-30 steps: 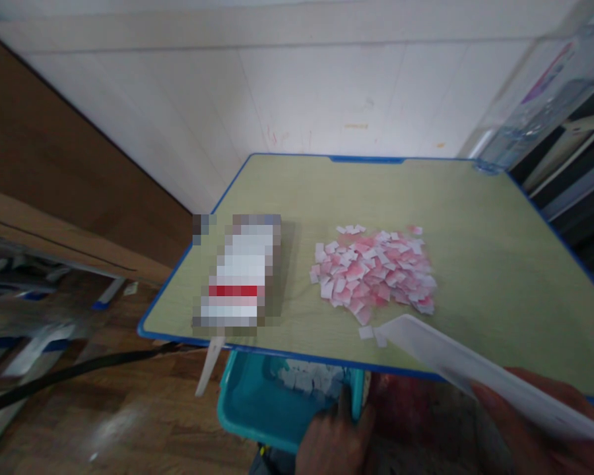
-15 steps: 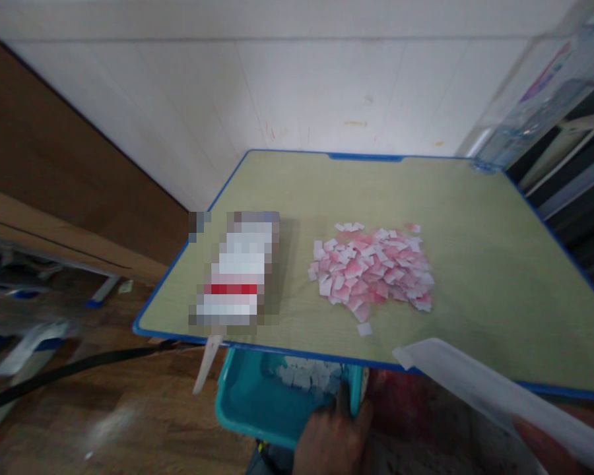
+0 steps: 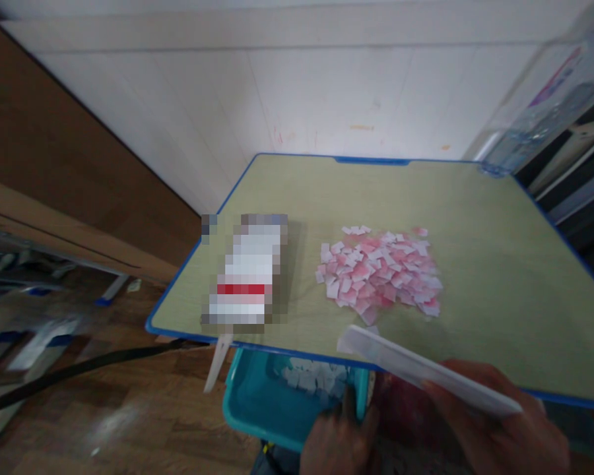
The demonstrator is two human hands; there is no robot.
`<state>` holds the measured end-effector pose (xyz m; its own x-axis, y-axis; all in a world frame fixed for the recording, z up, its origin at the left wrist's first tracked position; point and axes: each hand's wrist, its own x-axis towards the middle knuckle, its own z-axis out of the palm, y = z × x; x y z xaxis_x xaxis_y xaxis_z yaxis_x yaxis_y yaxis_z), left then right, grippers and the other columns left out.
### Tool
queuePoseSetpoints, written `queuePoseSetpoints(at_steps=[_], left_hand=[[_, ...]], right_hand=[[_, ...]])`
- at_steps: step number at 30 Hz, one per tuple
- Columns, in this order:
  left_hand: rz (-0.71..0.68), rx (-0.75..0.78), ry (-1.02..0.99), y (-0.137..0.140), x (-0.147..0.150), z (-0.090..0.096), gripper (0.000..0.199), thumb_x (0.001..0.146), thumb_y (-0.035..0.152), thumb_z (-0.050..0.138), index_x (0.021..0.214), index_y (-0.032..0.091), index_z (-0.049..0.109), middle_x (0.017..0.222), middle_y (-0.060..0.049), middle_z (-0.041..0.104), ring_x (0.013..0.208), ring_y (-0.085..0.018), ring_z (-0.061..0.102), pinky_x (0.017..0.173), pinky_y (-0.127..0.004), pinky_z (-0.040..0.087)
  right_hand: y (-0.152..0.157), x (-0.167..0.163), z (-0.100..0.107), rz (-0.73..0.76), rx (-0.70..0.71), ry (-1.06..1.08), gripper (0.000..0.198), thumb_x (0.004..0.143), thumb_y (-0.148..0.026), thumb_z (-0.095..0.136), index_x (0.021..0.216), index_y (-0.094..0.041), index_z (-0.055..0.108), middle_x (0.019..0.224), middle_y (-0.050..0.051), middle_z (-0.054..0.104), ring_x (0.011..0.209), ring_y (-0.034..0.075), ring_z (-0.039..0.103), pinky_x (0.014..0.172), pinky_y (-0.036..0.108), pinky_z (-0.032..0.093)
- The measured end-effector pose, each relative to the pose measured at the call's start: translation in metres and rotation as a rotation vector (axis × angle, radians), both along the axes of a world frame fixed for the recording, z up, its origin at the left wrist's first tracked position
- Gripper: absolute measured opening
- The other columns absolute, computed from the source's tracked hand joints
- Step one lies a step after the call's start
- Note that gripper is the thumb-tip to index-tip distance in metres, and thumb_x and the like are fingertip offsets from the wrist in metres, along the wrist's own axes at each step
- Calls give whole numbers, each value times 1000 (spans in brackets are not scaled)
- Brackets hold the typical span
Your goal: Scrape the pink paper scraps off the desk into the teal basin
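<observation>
My right hand [image 3: 499,415] is closed on a thin, whitish plastic piece [image 3: 426,369], long and flat, perhaps a lid or tray seen nearly edge-on. Its far end hangs over the table's front edge, just before a loose pile of small pink and white paper pieces [image 3: 381,270]. Below that edge my left hand [image 3: 339,435] grips the right end of a teal plastic basin [image 3: 262,422], one finger reaching over the rim inside. White scraps [image 3: 311,376] lie in the basin, towards its back right.
The light table [image 3: 499,264] has a blue rim. A blurred-out white box-like object [image 3: 252,264] lies at its left, with a pale strip [image 3: 218,363] sticking out over the front edge. A clear bottle [image 3: 515,138] stands at the back right corner. Behind is a white wall [image 3: 327,99].
My right hand has come into fuller view and moved left with the plastic piece, whose tip is now nearer the paper pile. My left hand stays on the basin. The whole view shifted slightly.
</observation>
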<state>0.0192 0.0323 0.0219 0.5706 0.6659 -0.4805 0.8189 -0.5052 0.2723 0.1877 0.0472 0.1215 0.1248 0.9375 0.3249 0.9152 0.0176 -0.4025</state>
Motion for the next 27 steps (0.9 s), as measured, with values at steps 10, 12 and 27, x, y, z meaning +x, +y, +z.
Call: queuePoseSetpoints(at_steps=[10,12,27], left_hand=[[-1,12,-17,0,-1,-2,37,85,26,44,122,28,47,115,-18,59,71,-29,66,56,-41,55],[-2,24,-41,-1,-1,-2,41,83,30,49,124,28,45,116,-19,57,72,-30,66,55,-42,55],[22,41,-65,0,-1,3,38,75,22,52,113,24,52,119,-20,56,75,-31,66,56,-43,54]], right_hand=[[10,-3,-7,108,66,91,34,83,-47,43,70,-29,69,56,-2,70,44,14,64,38,19,47],[10,-2,-6,123,80,83,35,84,-45,42,70,-29,69,57,-2,70,44,14,64,39,19,47],[-16,18,-3,-459,2,79,39,76,-56,50,81,-20,62,63,5,70,56,21,67,48,27,51]])
